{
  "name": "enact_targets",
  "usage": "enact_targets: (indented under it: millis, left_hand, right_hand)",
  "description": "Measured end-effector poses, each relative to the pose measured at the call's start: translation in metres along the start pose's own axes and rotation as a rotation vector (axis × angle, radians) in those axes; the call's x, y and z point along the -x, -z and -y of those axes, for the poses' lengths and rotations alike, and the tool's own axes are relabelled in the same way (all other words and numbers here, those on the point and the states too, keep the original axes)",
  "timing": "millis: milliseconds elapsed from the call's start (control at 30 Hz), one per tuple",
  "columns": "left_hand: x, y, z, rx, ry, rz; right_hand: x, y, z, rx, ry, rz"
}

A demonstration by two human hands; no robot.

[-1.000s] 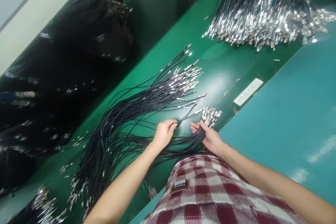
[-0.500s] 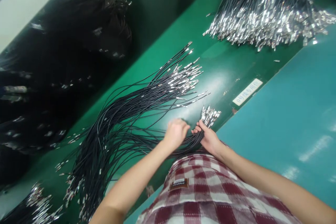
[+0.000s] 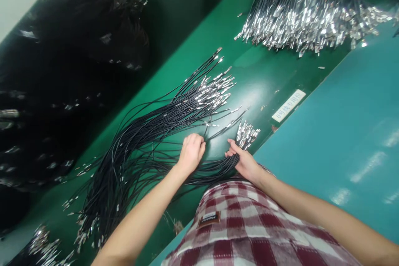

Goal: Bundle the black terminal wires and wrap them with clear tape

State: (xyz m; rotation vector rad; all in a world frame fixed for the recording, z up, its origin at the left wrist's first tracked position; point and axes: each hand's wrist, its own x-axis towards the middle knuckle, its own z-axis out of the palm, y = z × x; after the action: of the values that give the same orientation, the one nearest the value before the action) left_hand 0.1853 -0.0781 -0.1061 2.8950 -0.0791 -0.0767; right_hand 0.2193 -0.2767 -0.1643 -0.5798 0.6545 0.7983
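My right hand (image 3: 246, 162) is closed around a bundle of thin black cables (image 3: 218, 170), just below their silvery metal terminals (image 3: 247, 134), which point up and away from me. Left of it, my left hand (image 3: 192, 152) has its fingers curled together at the edge of a larger loose pile of black cables (image 3: 149, 120). A cable or two run out from those fingers toward the upper right; the grip itself is hidden. The pile's terminals (image 3: 215, 91) fan out beyond the left hand. The held bundle trails left under my left forearm.
A thick mass of terminal-ended cables (image 3: 302, 20) lies at the far right of the green table (image 3: 199, 41). A dark heap of cables (image 3: 71, 66) fills the left side. A white label (image 3: 288, 106) is stuck near the table's edge, beside the teal floor (image 3: 336, 133).
My left hand has moved left, away from the right hand, to the edge of the loose pile. My right hand still holds its bundle. The view has shifted slightly.
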Motion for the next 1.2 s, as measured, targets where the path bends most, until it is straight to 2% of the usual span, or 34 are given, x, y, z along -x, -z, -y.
enact_targets:
  millis: [167,333,600,700,900,1000,1200]
  left_hand:
    - [0.022,-0.012,-0.017,-0.039,0.031,-0.003]
    - [0.027,-0.023,-0.021,0.032,0.045,0.012]
    - [0.043,-0.017,-0.004,0.142,0.132,0.019]
    - [0.049,-0.014,0.002,0.083,0.096,0.035]
    - [0.053,-0.013,0.003,-0.011,0.021,0.097]
    - [0.052,-0.015,0.004,0.042,0.044,0.082]
    - [0.051,-0.015,0.004,0.213,0.054,0.029]
  right_hand:
    - [0.000,-0.004,-0.001,0.041,0.060,0.034]
    - [-0.001,-0.007,-0.001,0.076,0.028,-0.098]
    - [-0.003,-0.001,-0.005,0.064,0.066,-0.110]
    - [-0.002,-0.001,-0.004,0.067,0.082,-0.127]
    - [0.002,-0.003,0.000,0.119,0.083,-0.019]
    - [0.003,-0.004,0.001,0.082,0.093,-0.043]
    - [-0.003,-0.005,0.003,0.024,0.010,-0.097]
